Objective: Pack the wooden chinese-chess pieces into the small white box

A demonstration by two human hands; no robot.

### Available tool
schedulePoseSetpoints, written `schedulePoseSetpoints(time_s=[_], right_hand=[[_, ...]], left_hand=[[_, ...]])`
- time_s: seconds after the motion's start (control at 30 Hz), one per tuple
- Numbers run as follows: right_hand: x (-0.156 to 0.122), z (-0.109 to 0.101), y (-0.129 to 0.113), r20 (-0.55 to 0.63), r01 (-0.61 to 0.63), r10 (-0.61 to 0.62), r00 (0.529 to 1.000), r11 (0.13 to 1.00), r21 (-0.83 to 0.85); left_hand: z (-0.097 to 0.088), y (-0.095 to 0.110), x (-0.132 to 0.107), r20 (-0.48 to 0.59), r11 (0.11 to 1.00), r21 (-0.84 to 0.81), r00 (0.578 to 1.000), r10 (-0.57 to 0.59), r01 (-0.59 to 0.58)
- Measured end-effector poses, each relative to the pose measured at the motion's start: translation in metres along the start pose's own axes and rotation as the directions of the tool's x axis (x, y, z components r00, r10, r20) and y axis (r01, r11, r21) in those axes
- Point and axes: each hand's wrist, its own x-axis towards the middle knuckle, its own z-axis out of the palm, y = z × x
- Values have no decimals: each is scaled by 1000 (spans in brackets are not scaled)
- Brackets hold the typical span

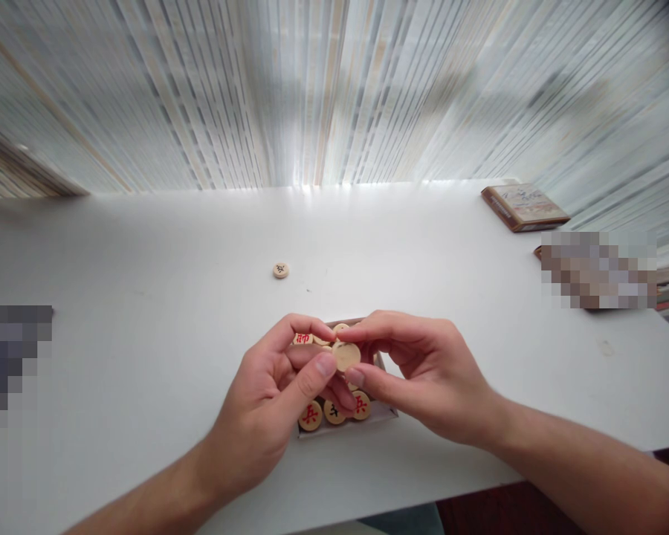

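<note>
Left hand (279, 390) and right hand (424, 364) both pinched nearly closed on one disc (346, 358), just below frame centre, above the box (389, 401). Looks light, stiff, probably a bit slick, hard to break; grip by opposite edges, thumb and index. Disc: round, pale, wood-toned, visible face without a character. Pieces (311, 416) in box carry red or black characters. Lone black-marked piece (280, 270) on the counter (145, 297), above centre. Case (529, 204) upper right.

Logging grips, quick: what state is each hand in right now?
Left hand: closed, holding a piece at its edge.
Right hand: closed, holding the same piece with thumb and index finger.
</note>
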Motion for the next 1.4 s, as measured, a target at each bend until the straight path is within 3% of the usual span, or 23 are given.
schedulePoseSetpoints(time_s=[0.43,0.93,1.13,1.4], right_hand=[[3,2,-3,53,-198,191,980,954,223],[3,0,-6,-2,-279,286,958,936,216],[3,2,-7,-10,-374,387,922,896,238],[5,3,-11,-46,-327,342,938,923,203]], left_hand=[[9,1,-1,-57,997,67,998,39,-35],[12,5,-2,-45,999,51,999,19,-17],[9,-4,-5,-39,986,163,998,45,-38],[12,-1,-6,-91,979,206,996,13,6]])
